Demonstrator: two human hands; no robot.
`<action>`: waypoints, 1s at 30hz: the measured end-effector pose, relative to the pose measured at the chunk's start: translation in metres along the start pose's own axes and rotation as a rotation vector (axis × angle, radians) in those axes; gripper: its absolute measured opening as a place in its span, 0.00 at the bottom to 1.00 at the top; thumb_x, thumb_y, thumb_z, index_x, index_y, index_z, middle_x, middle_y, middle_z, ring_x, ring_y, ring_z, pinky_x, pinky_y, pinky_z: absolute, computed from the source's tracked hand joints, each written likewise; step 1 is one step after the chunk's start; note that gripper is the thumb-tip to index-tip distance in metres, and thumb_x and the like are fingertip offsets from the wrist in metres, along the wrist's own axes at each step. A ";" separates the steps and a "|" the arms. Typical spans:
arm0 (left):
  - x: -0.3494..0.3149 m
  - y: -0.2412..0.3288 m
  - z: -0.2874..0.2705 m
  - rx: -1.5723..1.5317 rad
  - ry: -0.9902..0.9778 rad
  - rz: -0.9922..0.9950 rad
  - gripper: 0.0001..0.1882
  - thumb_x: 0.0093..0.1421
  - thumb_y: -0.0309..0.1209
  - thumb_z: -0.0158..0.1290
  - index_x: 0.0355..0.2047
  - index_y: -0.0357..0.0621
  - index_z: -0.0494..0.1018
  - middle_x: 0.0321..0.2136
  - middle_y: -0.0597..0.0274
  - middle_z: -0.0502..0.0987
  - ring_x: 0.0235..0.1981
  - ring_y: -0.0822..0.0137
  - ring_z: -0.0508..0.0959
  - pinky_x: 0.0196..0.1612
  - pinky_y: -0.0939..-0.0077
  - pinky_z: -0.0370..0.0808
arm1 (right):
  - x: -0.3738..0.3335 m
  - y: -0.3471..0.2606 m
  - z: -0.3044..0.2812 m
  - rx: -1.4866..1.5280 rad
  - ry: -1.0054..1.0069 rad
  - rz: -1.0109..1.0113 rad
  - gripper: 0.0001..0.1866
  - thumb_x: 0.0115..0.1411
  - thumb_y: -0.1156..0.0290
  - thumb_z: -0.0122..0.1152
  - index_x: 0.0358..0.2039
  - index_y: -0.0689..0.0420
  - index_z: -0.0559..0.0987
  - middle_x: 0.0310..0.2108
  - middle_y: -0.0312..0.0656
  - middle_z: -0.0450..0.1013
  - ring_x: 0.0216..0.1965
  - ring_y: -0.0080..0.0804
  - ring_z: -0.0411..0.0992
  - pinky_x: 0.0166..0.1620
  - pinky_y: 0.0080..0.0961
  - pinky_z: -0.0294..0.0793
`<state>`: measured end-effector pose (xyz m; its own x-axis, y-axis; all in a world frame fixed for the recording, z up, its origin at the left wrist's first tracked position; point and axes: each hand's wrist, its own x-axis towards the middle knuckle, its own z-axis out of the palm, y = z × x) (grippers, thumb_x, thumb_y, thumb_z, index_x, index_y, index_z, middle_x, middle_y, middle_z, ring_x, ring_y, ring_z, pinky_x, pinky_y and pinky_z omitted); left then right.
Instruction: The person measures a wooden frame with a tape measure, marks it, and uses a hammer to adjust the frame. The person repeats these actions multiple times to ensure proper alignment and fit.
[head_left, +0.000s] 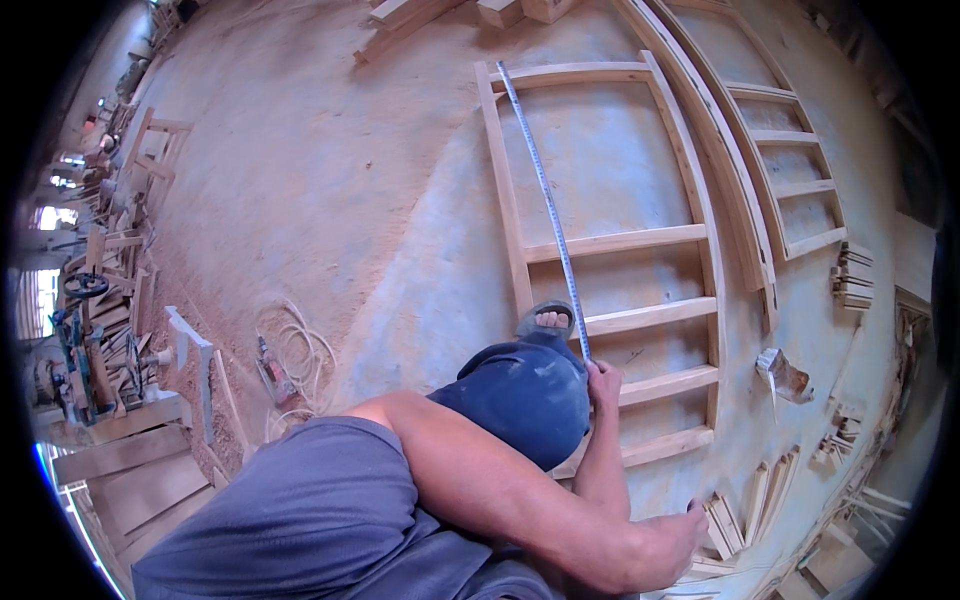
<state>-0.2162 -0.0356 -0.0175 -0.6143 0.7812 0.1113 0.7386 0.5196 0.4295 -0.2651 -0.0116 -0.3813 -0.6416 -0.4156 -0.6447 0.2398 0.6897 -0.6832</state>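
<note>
A wooden ladder-like frame (620,240) of pale rails and cross-pieces lies on the floor before me. A white tape measure blade (545,185) stretches lengthwise over it, from the far cross-piece to my right hand (601,384). That hand is closed on the near end of the blade, beside my bent knee in blue trousers. My left arm crosses over the right forearm. My left hand (665,550) is at lower right, close to thin wood strips (724,525); its fingers are mostly hidden. My sandalled foot (550,318) rests by the frame's left rail.
Long boards (725,170) and a second slatted frame (785,135) lie to the right. A metal-and-wood tool (783,376) sits on the floor there. At left are a red power tool (272,372) with a coiled cord (312,345) and stacked wood scraps. Timber beams (405,22) lie far off.
</note>
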 end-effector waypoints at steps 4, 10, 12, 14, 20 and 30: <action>-0.004 -0.010 -0.003 0.007 0.026 -0.011 0.13 0.58 0.31 0.56 0.41 0.36 0.81 0.43 0.35 0.78 0.45 0.47 0.79 0.54 0.39 0.64 | 0.063 0.014 -0.003 0.005 -0.044 -0.065 0.14 0.60 0.66 0.61 0.24 0.64 0.82 0.18 0.37 0.74 0.22 0.23 0.70 0.28 0.27 0.68; -0.011 -0.019 0.001 -0.020 0.038 -0.072 0.13 0.59 0.31 0.55 0.41 0.37 0.81 0.43 0.38 0.78 0.44 0.49 0.78 0.52 0.41 0.65 | 0.069 -0.006 -0.003 -0.109 -0.004 -0.162 0.15 0.58 0.66 0.61 0.21 0.65 0.81 0.16 0.40 0.72 0.20 0.25 0.68 0.27 0.29 0.68; -0.011 -0.018 0.001 -0.022 0.042 -0.073 0.13 0.59 0.31 0.55 0.41 0.38 0.81 0.42 0.39 0.78 0.44 0.49 0.78 0.51 0.41 0.65 | 0.070 -0.005 -0.003 -0.088 -0.003 -0.150 0.15 0.58 0.66 0.60 0.22 0.64 0.81 0.16 0.40 0.72 0.20 0.26 0.69 0.28 0.29 0.68; -0.011 -0.018 0.001 -0.022 0.044 -0.080 0.13 0.59 0.31 0.55 0.41 0.38 0.81 0.42 0.40 0.78 0.44 0.49 0.78 0.51 0.42 0.65 | 0.070 -0.004 -0.003 -0.104 0.007 -0.105 0.15 0.58 0.65 0.59 0.21 0.64 0.82 0.16 0.41 0.72 0.20 0.27 0.70 0.29 0.30 0.69; -0.013 -0.018 0.002 -0.028 0.047 -0.094 0.13 0.60 0.31 0.55 0.42 0.39 0.81 0.41 0.42 0.79 0.43 0.50 0.78 0.49 0.43 0.66 | 0.075 -0.016 0.001 -0.210 0.000 -0.111 0.17 0.57 0.60 0.59 0.21 0.61 0.82 0.17 0.45 0.74 0.22 0.34 0.73 0.32 0.34 0.72; -0.007 -0.018 0.002 -0.034 0.056 -0.117 0.13 0.60 0.31 0.54 0.42 0.41 0.81 0.40 0.47 0.79 0.42 0.52 0.78 0.46 0.45 0.68 | 0.087 -0.016 -0.006 -0.236 0.037 -0.170 0.14 0.58 0.65 0.62 0.23 0.63 0.83 0.18 0.40 0.75 0.23 0.25 0.72 0.32 0.27 0.72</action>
<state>-0.2244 -0.0501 -0.0279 -0.7106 0.6953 0.1078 0.6520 0.5930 0.4726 -0.3293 -0.0550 -0.4240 -0.6854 -0.5181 -0.5117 -0.0469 0.7327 -0.6790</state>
